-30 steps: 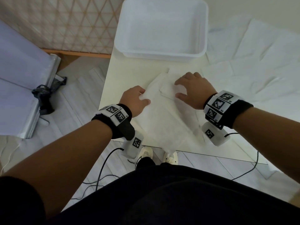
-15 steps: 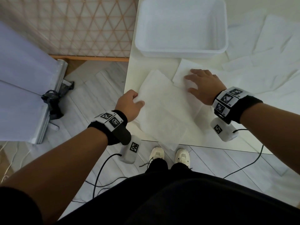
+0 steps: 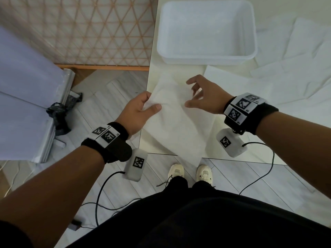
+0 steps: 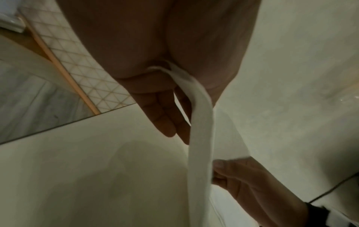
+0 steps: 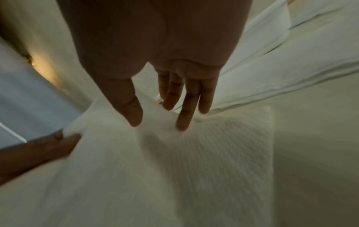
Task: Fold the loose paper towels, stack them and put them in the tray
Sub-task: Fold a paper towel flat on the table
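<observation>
A white paper towel [image 3: 176,122] lies slanted over the table's front left corner, its lower end past the edge. My left hand [image 3: 150,105] pinches its left edge between thumb and fingers and lifts it; the left wrist view shows the towel's edge [image 4: 200,130] running out of that hand [image 4: 174,107]. My right hand [image 3: 192,94] hovers just over the towel's upper part with loosely spread fingers, holding nothing. In the right wrist view its fingertips [image 5: 182,126] point down at the textured towel [image 5: 194,169]. The white tray [image 3: 206,56] stands beyond, with nothing showing inside.
Several loose unfolded towels [image 3: 286,77] cover the table to the right of the tray. The table's left edge [image 3: 148,83] drops to a tiled floor. A lattice screen [image 3: 80,29] and a folded metal-edged panel [image 3: 26,104] stand at the left. Cables trail on the floor.
My left hand has taken the towel's left edge and raised it. My right hand has lifted off the towels and now hovers over the held one.
</observation>
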Motion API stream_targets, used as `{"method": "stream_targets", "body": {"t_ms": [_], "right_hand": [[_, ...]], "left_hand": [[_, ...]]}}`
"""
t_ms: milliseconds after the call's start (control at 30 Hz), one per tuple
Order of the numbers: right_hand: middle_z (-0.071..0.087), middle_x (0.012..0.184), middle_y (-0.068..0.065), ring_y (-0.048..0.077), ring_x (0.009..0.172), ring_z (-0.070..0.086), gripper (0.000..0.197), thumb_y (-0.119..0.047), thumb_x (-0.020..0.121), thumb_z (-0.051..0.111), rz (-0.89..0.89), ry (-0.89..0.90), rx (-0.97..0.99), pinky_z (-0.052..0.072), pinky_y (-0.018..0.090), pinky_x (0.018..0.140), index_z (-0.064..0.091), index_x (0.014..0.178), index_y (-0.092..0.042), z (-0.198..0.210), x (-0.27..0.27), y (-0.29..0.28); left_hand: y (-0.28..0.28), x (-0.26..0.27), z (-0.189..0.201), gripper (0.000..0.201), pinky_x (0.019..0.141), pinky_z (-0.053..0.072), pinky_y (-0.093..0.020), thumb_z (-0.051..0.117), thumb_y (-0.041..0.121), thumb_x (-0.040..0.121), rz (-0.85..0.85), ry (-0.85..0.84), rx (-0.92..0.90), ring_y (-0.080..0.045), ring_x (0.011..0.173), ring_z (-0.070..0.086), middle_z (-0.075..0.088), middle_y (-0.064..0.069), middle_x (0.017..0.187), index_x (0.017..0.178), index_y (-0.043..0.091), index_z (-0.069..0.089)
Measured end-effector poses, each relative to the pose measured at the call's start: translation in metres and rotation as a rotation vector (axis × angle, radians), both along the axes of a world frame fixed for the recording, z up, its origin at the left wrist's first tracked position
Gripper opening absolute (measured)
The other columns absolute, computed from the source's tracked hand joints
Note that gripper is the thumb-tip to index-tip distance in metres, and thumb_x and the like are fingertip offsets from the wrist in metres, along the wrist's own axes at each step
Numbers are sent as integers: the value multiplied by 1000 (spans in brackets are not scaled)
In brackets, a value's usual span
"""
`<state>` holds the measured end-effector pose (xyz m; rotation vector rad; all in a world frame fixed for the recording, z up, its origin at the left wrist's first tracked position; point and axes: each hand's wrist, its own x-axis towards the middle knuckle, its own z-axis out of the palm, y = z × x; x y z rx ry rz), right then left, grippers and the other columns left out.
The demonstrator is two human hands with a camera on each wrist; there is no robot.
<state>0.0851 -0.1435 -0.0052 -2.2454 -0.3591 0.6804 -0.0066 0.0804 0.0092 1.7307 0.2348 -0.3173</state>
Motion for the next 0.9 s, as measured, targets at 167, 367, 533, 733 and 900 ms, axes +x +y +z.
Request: {"method": "stream_targets", "body": {"t_ms": [167, 367, 533, 733, 900], "right_hand": [[52, 111, -7, 8, 81, 56, 63, -37, 76, 75, 12, 31, -35, 45, 24, 76, 44, 130, -25, 3, 0, 0], [42, 139, -3, 16, 123, 46, 63, -30, 87, 61, -107, 186, 133, 37, 30, 102, 32, 143, -26, 3, 1, 4], [53, 129, -5, 15, 121, 50, 43, -49, 93, 43, -226, 265, 242, 36, 28, 102, 46, 129, -28, 14, 10, -3], [57, 116, -8, 13, 109, 53, 58, -58, 81, 60, -290, 209, 149, 38, 30, 99, 51, 127, -25, 14, 18, -18], [49, 130, -3, 14, 99, 53, 61, -26, 74, 79, -243, -12, 3, 40, 24, 82, 49, 127, -26, 5, 9, -34]], "left_hand": [[-6, 1, 3, 15, 79, 53, -28, 57, 11, 94, 66, 65, -118, -12, 94, 69, 72, 5, 102, 106, 20, 58], [-28, 16, 28, 52, 105, 42, -44, 68, 24, 81, 0, 93, -271, -22, 119, 58, 64, -2, 125, 130, 14, 53], [-31, 28, 47, 36, 81, 54, -33, 43, -3, 91, 78, 36, -380, -16, 97, 67, 72, 4, 99, 104, 24, 63], [-28, 21, 12, 15, 95, 50, -46, 55, 19, 91, 256, 240, -261, -23, 103, 65, 70, -2, 106, 105, 20, 61], [-25, 0, -34, 67, 93, 49, -58, 61, 57, 64, 169, 370, 43, -36, 107, 63, 67, -15, 113, 110, 7, 62]]}}
